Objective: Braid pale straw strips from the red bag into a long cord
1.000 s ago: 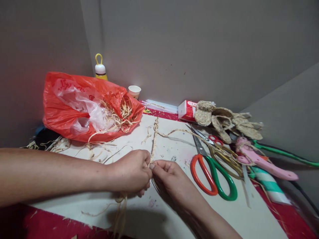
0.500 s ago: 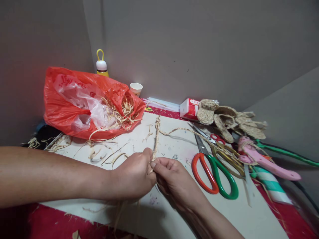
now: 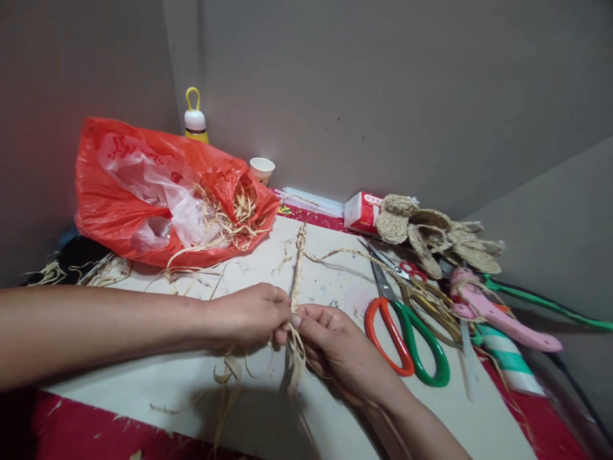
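A narrow braided straw cord (image 3: 297,268) runs away from me over the white board (image 3: 330,377). At its near end my left hand (image 3: 261,313) and my right hand (image 3: 330,338) meet, both closed. My right thumb pinches the braid against the fingers. The left fingertips grip straw strands right beside it. Loose straw strands (image 3: 297,358) hang down from between the hands, and more trail below the left wrist. The fingers partly hide the point where braid turns into loose strands.
A red plastic bag (image 3: 119,191) of straw lies at the left, before a yellow-capped bottle (image 3: 195,121) and paper cup (image 3: 262,168). Right are red-and-green-handled scissors (image 3: 407,338), brass-coloured scissors (image 3: 431,313), a pink tool (image 3: 507,313), woven straw pieces (image 3: 431,233) and a red-white box (image 3: 363,212).
My left hand has turned and drawn slightly left, from a fist over the braid to a fingertip grip. Loose strands now show hanging between the hands. My right hand stays at the braid.
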Motion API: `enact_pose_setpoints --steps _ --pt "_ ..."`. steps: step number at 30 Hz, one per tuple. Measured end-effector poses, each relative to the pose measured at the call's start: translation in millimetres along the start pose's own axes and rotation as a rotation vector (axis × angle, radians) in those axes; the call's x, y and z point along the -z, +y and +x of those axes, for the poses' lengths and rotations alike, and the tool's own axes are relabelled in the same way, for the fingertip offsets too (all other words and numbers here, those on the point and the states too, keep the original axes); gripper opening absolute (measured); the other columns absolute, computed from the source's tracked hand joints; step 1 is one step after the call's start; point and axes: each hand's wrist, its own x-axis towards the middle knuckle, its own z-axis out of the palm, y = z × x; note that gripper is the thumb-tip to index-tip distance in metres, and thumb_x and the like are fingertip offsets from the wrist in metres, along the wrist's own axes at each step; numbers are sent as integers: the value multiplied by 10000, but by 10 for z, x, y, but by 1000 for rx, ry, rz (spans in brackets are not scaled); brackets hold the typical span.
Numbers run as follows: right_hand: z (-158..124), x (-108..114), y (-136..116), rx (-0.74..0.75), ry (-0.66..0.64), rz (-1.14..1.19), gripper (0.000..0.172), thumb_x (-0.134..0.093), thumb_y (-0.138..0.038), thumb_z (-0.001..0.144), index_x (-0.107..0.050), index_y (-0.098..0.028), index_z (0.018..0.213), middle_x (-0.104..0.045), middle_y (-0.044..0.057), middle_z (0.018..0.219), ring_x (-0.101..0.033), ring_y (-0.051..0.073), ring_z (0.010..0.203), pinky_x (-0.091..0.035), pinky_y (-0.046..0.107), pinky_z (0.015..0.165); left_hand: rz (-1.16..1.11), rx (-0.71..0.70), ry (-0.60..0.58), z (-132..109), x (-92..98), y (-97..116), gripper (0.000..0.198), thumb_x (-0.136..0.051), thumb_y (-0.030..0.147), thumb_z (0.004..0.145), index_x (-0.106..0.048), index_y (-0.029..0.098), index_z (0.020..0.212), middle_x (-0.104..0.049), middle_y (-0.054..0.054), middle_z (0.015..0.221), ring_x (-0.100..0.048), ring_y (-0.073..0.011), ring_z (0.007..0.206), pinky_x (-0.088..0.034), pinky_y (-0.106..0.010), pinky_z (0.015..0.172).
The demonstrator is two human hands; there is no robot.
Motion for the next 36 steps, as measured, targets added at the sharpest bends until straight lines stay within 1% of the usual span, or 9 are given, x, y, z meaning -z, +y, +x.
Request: enact_pose_setpoints --steps 4,8,12,15,19,23,26,29,36 --pt "-14 56 -23 -34 -8 -36 334 -654 -441 752 -497 -170 637 -318 -111 378 -165 26 335 -100 183 331 96 -176 44 63 -7 -73 113 -441 227 693 -493 165 614 -386 49 491 -295 -58 414 -219 -200 400" --pt "-16 110 -57 -62 -35 -125 279 -629 -428 772 -558 -164 714 -304 -115 378 -160 36 335 -95 190 339 89 -211 -27 76 27 -81 179 -435 272 744 -555 161 675 -338 66 440 -246 -67 384 -183 -214 379" --pt "-10 158 -73 -48 -48 -229 289 -623 -429 775 -565 -158 695 -301 -103 433 -172 40 366 -105 205 370 132 -283 -50 86 58 -74 218 -436 266 763 -600 146 684 -342 68 444 -246 -64 398 -188 -209 386" --pt "-6 181 -66 23 -46 -346 287 -587 -413 808 -569 -154 686 -394 -64 507 -270 61 434 -198 201 417 114 -266 -51 117 77 -65 180 -459 233 726 -596 142 653 -385 65 463 -274 -59 416 -212 -202 412" --pt "-27 177 -69 110 -34 -499 259 -517 -372 866 -582 -156 740 -539 -4 689 -432 106 623 -337 208 574 29 -197 -109 152 104 -36 154 -452 206 686 -566 142 604 -417 60 434 -275 -56 384 -209 -207 407" --pt "-75 135 -104 151 -6 -645 251 -450 -345 898 -573 -165 775 -502 -15 671 -400 108 602 -335 214 561 12 -128 -134 136 124 2 178 -462 275 717 -535 161 603 -308 85 349 -194 -56 318 -129 -218 367" --pt "-102 98 -121 216 32 -775 242 -428 -305 902 -561 -172 750 -516 -10 676 -417 115 606 -339 217 553 38 -148 -132 121 128 23 210 -524 323 731 -532 152 609 -322 89 362 -199 -42 329 -116 -205 364" --pt "-102 67 -99 266 101 -931 251 -411 -292 906 -554 -182 732 -537 -2 659 -450 130 609 -341 231 556 52 -140 -99 129 122 26 175 -532 278 735 -552 141 628 -312 96 359 -194 -35 334 -121 -194 367" --pt "-110 54 -51 228 160 -1118 287 -368 -332 921 -525 -200 721 -545 8 631 -462 148 579 -328 253 545 83 -160 -58 163 95 -17 151 -519 253 715 -547 145 613 -330 86 394 -207 -43 357 -132 -205 358"
